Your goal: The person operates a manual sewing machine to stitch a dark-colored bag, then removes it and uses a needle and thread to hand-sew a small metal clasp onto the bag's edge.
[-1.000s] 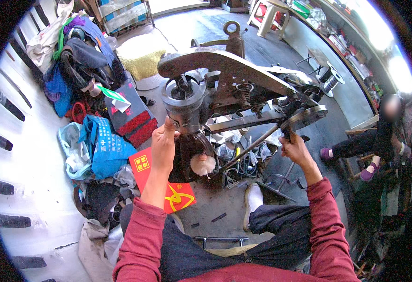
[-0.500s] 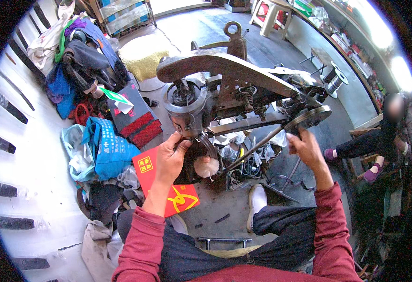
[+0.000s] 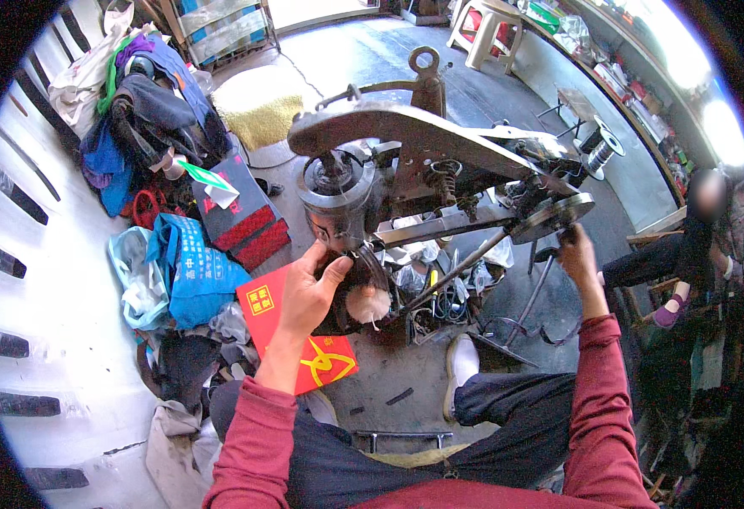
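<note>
A dark cast-metal machine [image 3: 414, 144] fills the centre, with a long curved arm over an upright cylinder [image 3: 334, 199], a spring [image 3: 446, 180] and a round hand wheel [image 3: 548, 219] on its right. My left hand [image 3: 317, 284] has its fingers closed on the lower part of the cylinder, thumb at its front. A pale fluffy ball [image 3: 368, 303] hangs just right of that hand. My right hand [image 3: 578, 254] is closed at the right underside of the wheel, apparently on its handle, which the fingers partly hide.
Clothes [image 3: 155, 119], a blue bag [image 3: 202, 276] and a red-and-yellow card [image 3: 274, 305] lie left. Tools [image 3: 448, 284] pile beneath the machine. At right a seated person [image 3: 686, 246] is beside shelving; a wire spool [image 3: 601, 153] and plastic stool [image 3: 482, 34] stand behind.
My right hand has moved right and up around the wheel. My left hand has dropped slightly and shifted right, still at the cylinder. The wheel and curved arm have shifted slightly.
</note>
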A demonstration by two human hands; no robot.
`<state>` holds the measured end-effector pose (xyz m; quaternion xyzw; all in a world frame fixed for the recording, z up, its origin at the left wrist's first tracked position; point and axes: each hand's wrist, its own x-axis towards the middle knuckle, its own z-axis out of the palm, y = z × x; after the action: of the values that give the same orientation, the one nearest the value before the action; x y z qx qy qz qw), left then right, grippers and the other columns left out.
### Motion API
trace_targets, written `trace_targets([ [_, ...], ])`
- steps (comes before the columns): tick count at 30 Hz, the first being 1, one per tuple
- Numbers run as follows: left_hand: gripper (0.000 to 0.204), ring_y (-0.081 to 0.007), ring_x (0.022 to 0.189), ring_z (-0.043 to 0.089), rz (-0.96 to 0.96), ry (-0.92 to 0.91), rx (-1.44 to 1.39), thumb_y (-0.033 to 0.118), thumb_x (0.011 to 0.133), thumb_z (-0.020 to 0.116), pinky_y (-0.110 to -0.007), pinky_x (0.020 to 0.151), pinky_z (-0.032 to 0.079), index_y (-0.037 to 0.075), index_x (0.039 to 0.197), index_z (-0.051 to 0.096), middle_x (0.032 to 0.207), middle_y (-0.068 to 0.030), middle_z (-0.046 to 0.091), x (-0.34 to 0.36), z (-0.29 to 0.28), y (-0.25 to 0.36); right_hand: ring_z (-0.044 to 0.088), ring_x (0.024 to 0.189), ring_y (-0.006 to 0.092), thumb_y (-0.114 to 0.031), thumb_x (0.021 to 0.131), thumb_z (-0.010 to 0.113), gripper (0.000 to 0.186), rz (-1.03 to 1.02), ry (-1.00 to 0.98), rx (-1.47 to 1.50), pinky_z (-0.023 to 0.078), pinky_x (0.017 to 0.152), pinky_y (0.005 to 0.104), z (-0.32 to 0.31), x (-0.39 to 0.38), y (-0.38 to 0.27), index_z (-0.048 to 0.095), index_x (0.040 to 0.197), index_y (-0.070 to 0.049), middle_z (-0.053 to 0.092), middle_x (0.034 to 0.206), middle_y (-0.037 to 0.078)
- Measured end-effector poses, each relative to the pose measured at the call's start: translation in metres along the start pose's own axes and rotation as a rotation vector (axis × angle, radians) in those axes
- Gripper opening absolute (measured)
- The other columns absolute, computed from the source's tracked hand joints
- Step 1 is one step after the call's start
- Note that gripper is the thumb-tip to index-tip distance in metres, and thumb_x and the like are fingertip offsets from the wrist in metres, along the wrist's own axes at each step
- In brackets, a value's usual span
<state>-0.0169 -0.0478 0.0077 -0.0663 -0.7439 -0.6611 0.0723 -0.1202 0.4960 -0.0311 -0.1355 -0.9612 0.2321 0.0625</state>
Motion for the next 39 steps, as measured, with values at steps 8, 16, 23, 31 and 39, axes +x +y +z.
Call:
trace_targets([
  [8,0.024,-0.0093,0.093,0.064,0.003,0.070,0.041,0.017,0.099,0.071,-0.028,0.086,0.051,0.002,0.118,0.069,0.101,-0.0027,0.076,0.001,0.007,-0.010,0.061,0.062,0.0155,-0.024,0.100,0.065,0.030,-0.156,-0.468,0.409,0.051,0.053,0.0337,0.003,-0.078,-0.121,0.058,0.111,0.003,0.062,0.079,0.007],
  [16,0.022,-0.0094,0.091,0.065,-0.044,0.112,-0.013,0.016,0.099,0.071,-0.028,0.083,0.052,0.001,0.115,0.071,0.099,-0.0030,0.077,0.002,0.009,-0.013,0.061,0.062,0.0159,-0.011,0.099,0.058,0.014,-0.133,0.135,0.314,0.051,0.059,0.0355,-0.068,-0.030,-0.088,0.062,0.109,-0.003,0.064,0.077,0.009],
  [23,0.021,-0.0105,0.092,0.065,0.003,0.086,0.097,0.017,0.100,0.069,-0.029,0.084,0.052,0.000,0.113,0.070,0.100,-0.0047,0.076,0.004,0.005,-0.004,0.055,0.069,0.0179,-0.010,0.098,0.063,0.011,0.078,-0.107,0.402,0.048,0.057,0.0348,0.014,-0.015,-0.017,0.057,0.105,-0.005,0.060,0.078,0.005],
  [31,0.013,-0.0108,0.088,0.065,0.015,0.119,0.109,0.009,0.099,0.068,-0.029,0.080,0.052,0.000,0.108,0.071,0.095,-0.0043,0.076,0.004,0.007,-0.014,0.056,0.060,0.0135,-0.017,0.100,0.066,0.022,-0.214,-0.330,0.273,0.048,0.055,0.0303,-0.016,-0.077,-0.132,0.060,0.104,0.003,0.059,0.074,0.005],
  [39,0.011,-0.0122,0.080,0.066,0.021,0.134,0.153,0.009,0.097,0.069,-0.029,0.074,0.052,-0.001,0.098,0.074,0.085,-0.0058,0.075,0.006,0.003,-0.016,0.069,0.081,0.0372,-0.014,0.097,0.062,0.018,-0.082,0.162,0.134,0.053,0.071,0.0444,-0.061,-0.020,-0.065,0.061,0.111,-0.004,0.069,0.090,0.021],
])
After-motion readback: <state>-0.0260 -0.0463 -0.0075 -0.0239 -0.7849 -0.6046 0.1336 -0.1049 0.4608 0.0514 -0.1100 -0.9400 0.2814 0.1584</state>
